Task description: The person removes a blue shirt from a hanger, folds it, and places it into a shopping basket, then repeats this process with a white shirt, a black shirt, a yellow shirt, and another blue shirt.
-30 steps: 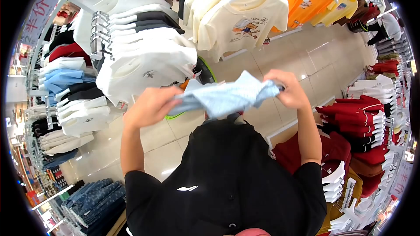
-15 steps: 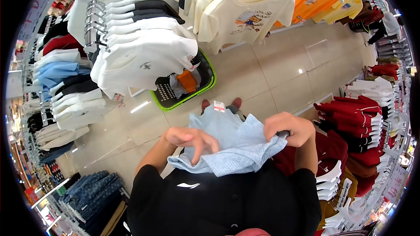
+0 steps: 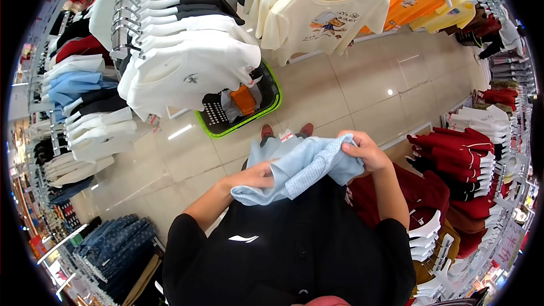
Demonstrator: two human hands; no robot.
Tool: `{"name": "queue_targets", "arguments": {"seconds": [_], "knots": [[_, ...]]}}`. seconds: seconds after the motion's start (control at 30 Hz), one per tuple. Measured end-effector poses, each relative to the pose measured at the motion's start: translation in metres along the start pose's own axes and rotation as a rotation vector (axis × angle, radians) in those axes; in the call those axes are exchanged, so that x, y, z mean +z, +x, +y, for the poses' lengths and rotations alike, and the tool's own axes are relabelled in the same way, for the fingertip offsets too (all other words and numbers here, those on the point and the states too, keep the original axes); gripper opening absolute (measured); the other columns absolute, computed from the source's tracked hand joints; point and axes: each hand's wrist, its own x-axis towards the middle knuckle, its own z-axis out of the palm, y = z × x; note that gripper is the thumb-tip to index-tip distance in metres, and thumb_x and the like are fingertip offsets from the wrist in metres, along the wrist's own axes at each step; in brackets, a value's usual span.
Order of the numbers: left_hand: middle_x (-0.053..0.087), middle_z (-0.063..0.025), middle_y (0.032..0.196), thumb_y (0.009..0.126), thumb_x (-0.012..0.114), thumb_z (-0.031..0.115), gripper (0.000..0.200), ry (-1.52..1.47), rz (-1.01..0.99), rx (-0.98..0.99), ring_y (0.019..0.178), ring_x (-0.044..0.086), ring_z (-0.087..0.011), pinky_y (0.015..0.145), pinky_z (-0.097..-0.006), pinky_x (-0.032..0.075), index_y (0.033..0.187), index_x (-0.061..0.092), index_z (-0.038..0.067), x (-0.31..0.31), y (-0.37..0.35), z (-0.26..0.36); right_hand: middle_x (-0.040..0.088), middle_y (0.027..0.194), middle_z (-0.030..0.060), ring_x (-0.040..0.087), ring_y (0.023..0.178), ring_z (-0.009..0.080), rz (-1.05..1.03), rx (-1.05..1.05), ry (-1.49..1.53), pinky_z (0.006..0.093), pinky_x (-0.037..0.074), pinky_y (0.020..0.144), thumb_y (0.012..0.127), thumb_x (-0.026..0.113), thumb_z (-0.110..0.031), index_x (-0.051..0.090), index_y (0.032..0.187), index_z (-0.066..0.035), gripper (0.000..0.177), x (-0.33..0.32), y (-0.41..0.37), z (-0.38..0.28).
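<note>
A light blue garment (image 3: 309, 164), with a fine check on its folded band, is bunched in front of my chest; its exact kind I cannot make out. My right hand (image 3: 368, 152) pinches its upper right edge, thumb on top. At the left end, my left hand (image 3: 253, 177) holds the cloth, its fingertips hidden in the folds. A white and red price tag (image 3: 287, 135) shows at the garment's far edge.
A black basket with a green rim (image 3: 279, 92) stands on the tiled floor, with clothes inside. White T-shirts (image 3: 187, 73) hang partly over it. Cream shirts (image 3: 328, 20) hang ahead, dark red clothes (image 3: 450, 150) at right, and folded jeans (image 3: 116, 246) at lower left.
The garment has been lifted away from my chest and folded more tightly. My right hand has moved up and turned; my left hand has gone from loose over the cloth to into its folds.
</note>
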Motion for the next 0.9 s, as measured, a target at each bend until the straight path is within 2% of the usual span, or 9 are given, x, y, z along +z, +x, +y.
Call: {"name": "queue_targets", "arguments": {"seconds": [0.1,0.23,0.27,0.37,0.47,0.57,0.7,0.8,0.9], "knots": [[0.047,-0.0136,0.152,0.097,0.063,0.014,0.052,0.376,-0.032,0.088,0.141,0.041,-0.0261,0.118,-0.0386,0.029,0.145,0.05,-0.002,0.014,-0.002,0.014,0.066,0.092,0.0007,0.058,0.087,0.0098,-0.076,0.002,-0.137,0.0247,0.046,0.079,0.092,0.07,-0.023,0.065,0.102,-0.001,0.024,-0.005,-0.009,0.001],[0.046,-0.0185,0.153,0.104,0.054,0.031,0.047,0.741,-0.33,0.215,0.144,0.036,-0.0326,0.121,-0.0429,0.02,0.139,0.057,0.0,0.024,0.007,0.035,0.067,0.092,0.0006,0.059,0.086,0.0093,-0.245,0.025,-0.331,0.0273,0.048,0.076,0.082,0.071,-0.002,0.067,0.1,0.001,0.019,-0.021,-0.018,0.003],[0.038,-0.0178,0.158,0.107,0.045,0.036,0.049,0.856,-0.356,0.284,0.15,0.026,-0.033,0.123,-0.0469,0.011,0.139,0.057,0.002,0.023,0.007,0.035,0.069,0.09,0.0027,0.061,0.084,0.0124,-0.224,0.001,-0.41,0.0304,0.049,0.075,0.075,0.067,0.009,0.068,0.096,0.001,0.023,-0.02,-0.021,-0.002],[0.026,-0.0166,0.165,0.107,0.039,0.044,0.057,0.85,-0.234,0.368,0.155,0.014,-0.0345,0.123,-0.0543,0.003,0.146,0.049,0.004,0.03,0.006,0.028,0.07,0.09,0.007,0.064,0.083,0.0191,-0.161,-0.105,-0.586,0.031,0.05,0.075,0.065,0.06,0.013,0.069,0.091,0.0,0.031,-0.019,-0.024,-0.008],[0.016,-0.0159,0.168,0.105,0.035,0.054,0.068,0.664,-0.294,0.196,0.156,0.004,-0.0379,0.121,-0.06,-0.004,0.156,0.036,0.008,0.038,0.01,0.039,0.069,0.086,0.0103,0.064,0.082,0.0251,-0.013,-0.199,-0.74,0.0308,0.05,0.075,0.058,0.054,0.015,0.066,0.088,0.0,0.035,-0.016,-0.022,-0.015],[0.016,-0.0151,0.168,0.102,0.033,0.06,0.077,0.738,-0.376,0.179,0.156,0.003,-0.0389,0.12,-0.0626,-0.005,0.161,0.024,0.01,0.032,0.013,0.035,0.07,0.086,0.0112,0.064,0.085,0.0294,0.057,-0.352,-0.832,0.0335,0.049,0.073,0.055,0.048,0.017,0.065,0.085,0.0,0.039,-0.013,-0.012,-0.017],[0.018,-0.0129,0.168,0.102,0.034,0.06,0.079,0.756,-0.501,0.14,0.156,0.006,-0.0363,0.119,-0.0634,-0.007,0.16,0.027,0.008,0.027,0.022,0.042,0.07,0.082,0.0072,0.063,0.09,0.0293,0.039,-0.526,-0.751,0.0374,0.048,0.076,0.053,0.049,0.019,0.064,0.073,-0.004,0.034,0.008,0.011,-0.024],[0.021,-0.0118,0.168,0.101,0.035,0.06,0.078,0.73,-0.546,0.159,0.156,0.01,-0.0352,0.119,-0.0627,-0.006,0.158,0.032,0.007,0.026,0.024,0.042,0.068,0.106,0.0096,0.06,0.107,0.0278,-0.096,-0.623,-0.667,0.0388,0.048,0.091,0.059,0.053,0.018,0.067,0.086,-0.005,0.038,0.013,0.035,-0.005],[0.025,-0.012,0.167,0.101,0.035,0.059,0.077,0.653,-0.569,0.152,0.155,0.016,-0.0358,0.12,-0.0587,0.001,0.158,0.034,0.007,0.024,0.024,0.041,0.054,0.132,0.012,0.054,0.124,0.026,-0.114,-0.526,-0.387,0.0371,0.043,0.104,0.068,0.058,0.018,0.062,0.119,-0.006,0.057,0.047,0.059,0.023]]}}
